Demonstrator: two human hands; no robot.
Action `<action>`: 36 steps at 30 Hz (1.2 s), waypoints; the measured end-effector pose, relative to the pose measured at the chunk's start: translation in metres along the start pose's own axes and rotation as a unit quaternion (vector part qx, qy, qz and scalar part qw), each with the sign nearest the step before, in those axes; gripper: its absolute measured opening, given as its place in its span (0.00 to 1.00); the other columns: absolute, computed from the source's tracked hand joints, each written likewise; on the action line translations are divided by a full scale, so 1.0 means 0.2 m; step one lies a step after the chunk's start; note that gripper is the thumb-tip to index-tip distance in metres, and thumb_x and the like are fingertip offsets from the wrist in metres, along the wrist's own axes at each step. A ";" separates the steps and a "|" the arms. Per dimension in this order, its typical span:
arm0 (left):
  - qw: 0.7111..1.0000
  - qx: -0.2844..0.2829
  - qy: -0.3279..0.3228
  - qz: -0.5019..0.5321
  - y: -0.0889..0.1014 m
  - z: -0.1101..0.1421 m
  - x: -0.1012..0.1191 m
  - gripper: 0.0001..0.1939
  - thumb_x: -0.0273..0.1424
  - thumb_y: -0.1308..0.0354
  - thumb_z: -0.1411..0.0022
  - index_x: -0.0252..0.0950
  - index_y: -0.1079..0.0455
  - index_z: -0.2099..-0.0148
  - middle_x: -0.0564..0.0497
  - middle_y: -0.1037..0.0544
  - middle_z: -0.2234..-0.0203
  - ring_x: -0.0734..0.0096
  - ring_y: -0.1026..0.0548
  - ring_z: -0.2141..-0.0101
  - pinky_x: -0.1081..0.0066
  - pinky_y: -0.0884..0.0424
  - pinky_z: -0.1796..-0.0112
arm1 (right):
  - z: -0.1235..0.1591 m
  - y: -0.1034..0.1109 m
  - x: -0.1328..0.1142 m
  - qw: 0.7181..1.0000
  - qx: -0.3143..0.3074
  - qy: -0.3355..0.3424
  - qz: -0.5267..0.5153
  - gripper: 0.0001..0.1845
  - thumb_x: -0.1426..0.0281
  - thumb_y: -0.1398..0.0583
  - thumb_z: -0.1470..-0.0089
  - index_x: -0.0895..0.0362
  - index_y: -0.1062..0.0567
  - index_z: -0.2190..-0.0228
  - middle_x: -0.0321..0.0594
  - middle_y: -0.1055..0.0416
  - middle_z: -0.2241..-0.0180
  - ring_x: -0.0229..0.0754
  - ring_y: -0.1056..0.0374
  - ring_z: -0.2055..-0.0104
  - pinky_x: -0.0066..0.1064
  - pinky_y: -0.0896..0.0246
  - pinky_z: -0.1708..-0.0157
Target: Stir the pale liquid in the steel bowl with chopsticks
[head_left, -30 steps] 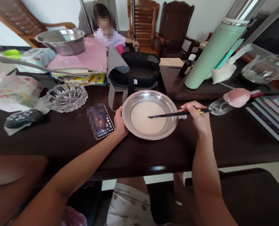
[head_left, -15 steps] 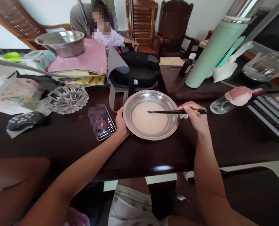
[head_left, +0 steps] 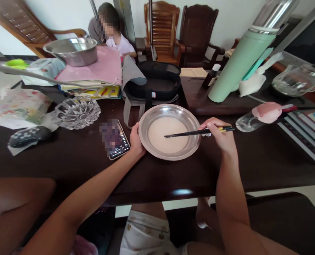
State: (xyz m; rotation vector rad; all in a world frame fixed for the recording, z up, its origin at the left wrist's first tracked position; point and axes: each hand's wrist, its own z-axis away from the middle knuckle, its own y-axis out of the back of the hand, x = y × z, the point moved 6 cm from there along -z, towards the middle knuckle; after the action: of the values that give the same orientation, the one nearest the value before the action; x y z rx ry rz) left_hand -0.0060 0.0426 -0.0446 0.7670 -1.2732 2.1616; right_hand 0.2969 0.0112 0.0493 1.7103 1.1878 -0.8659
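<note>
A wide steel bowl [head_left: 170, 156] stands on the dark table in front of me, with a pale, milky liquid [head_left: 170, 145] in its bottom. My left hand [head_left: 137, 141] grips the bowl's left rim, thumb on top and the other fingers hidden beneath. In my right hand [head_left: 219, 134] is a pair of black chopsticks [head_left: 185, 134] with gold bands near the back end. The chopsticks lie nearly level across the bowl's right rim side, their tips at the liquid near its middle. A lit phone [head_left: 118, 141] lies just left of my left hand.
A glass dish [head_left: 79, 112] and a game controller [head_left: 29, 136] lie left. Behind the bowl sits a black case [head_left: 157, 83]. A green thermos [head_left: 242, 63], pink-lidded bottle [head_left: 258, 115] and books [head_left: 303, 136] stand right. Another person [head_left: 120, 42] is across the table.
The chopstick tips have moved slightly left and toward me in the liquid. My left hand stays on the rim. The person across has drawn an arm back and turned.
</note>
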 end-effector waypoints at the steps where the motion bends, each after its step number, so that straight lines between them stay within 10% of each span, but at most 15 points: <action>1: 1.000 -0.002 -0.001 -0.001 0.00 0.00 0.00 0.12 0.42 0.36 0.41 0.38 0.20 0.66 0.49 0.15 0.70 0.54 0.15 0.56 0.65 0.20 0.54 | -0.01 -0.02 -0.01 1.000 -0.015 0.009 0.013 0.23 0.45 0.31 0.39 0.50 0.13 0.71 0.40 0.15 0.69 0.47 0.18 0.64 0.39 0.22 0.62; 12: 1.000 -0.013 -0.003 0.004 0.00 0.00 0.01 0.12 0.43 0.32 0.44 0.39 0.23 0.68 0.48 0.15 0.71 0.46 0.14 0.54 0.58 0.17 0.52 | -0.01 0.03 0.07 0.998 0.040 -0.013 -0.051 0.23 0.45 0.32 0.38 0.51 0.16 0.70 0.37 0.19 0.76 0.44 0.24 0.77 0.34 0.29 0.76; 18: 1.000 -0.009 0.011 0.004 -0.01 0.00 0.01 0.12 0.42 0.35 0.42 0.39 0.22 0.68 0.47 0.15 0.72 0.46 0.14 0.54 0.57 0.17 0.52 | -0.02 -0.04 0.02 1.000 -0.012 0.022 0.004 0.22 0.45 0.31 0.40 0.49 0.14 0.71 0.40 0.15 0.68 0.48 0.17 0.62 0.41 0.21 0.59; 23: 1.000 -0.013 0.005 -0.003 -0.01 0.01 0.02 0.12 0.43 0.33 0.43 0.39 0.23 0.69 0.48 0.16 0.73 0.44 0.15 0.54 0.56 0.17 0.52 | -0.01 0.05 0.08 0.993 0.094 -0.006 -0.067 0.20 0.47 0.31 0.38 0.50 0.14 0.70 0.36 0.18 0.76 0.43 0.21 0.75 0.33 0.27 0.73; 29: 1.000 0.004 0.011 0.001 -0.01 0.02 0.03 0.11 0.40 0.36 0.43 0.38 0.22 0.69 0.49 0.17 0.75 0.49 0.14 0.55 0.60 0.17 0.52 | 0.00 -0.03 0.03 0.999 -0.010 0.020 -0.024 0.22 0.46 0.30 0.40 0.50 0.13 0.71 0.40 0.14 0.69 0.45 0.18 0.65 0.36 0.22 0.63; 36: 1.000 0.001 0.011 -0.001 -0.02 0.02 0.03 0.12 0.40 0.37 0.41 0.38 0.22 0.70 0.49 0.17 0.76 0.48 0.14 0.55 0.59 0.17 0.53 | 0.00 0.02 0.08 0.996 0.057 -0.006 -0.064 0.23 0.45 0.31 0.39 0.50 0.14 0.71 0.36 0.19 0.76 0.43 0.21 0.73 0.33 0.26 0.72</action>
State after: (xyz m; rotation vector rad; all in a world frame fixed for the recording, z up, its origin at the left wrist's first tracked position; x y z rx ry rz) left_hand -0.0065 0.0423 -0.0358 0.7437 -1.2594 2.1649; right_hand 0.3059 0.0153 0.0369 1.7307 1.2717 -1.0374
